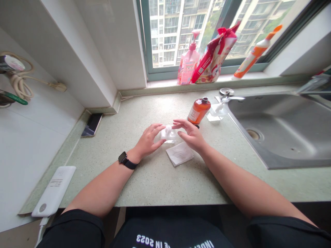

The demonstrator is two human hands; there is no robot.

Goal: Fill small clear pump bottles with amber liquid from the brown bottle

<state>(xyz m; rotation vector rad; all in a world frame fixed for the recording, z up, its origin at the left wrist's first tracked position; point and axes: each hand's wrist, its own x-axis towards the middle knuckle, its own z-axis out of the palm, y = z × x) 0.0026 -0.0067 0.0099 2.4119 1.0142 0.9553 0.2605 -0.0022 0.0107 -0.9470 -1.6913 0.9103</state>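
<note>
At nine o'clock, near the bench [144,179] front edge: a white power bank [53,191], overhanging slightly. At ten o'clock, against the wall: a dark phone [91,124]. Open bench between these and the hands.

Centre: left hand [148,140], watch on wrist, fingers [158,128] curled round a small clear box [168,135]; right hand [190,135] grasping the other side, fingers arched over the top. Something white inside the box, too small to tell what. Just at six o'clock of the box, touching the right hand: a flat white packet [179,153].

At one o'clock: an orange bottle [198,110], cap off, contents hidden; beside it a clear pump top [216,111].

At three o'clock: a steel sink [284,131], rim close to the bottle, basin bare but for the drain.
</note>
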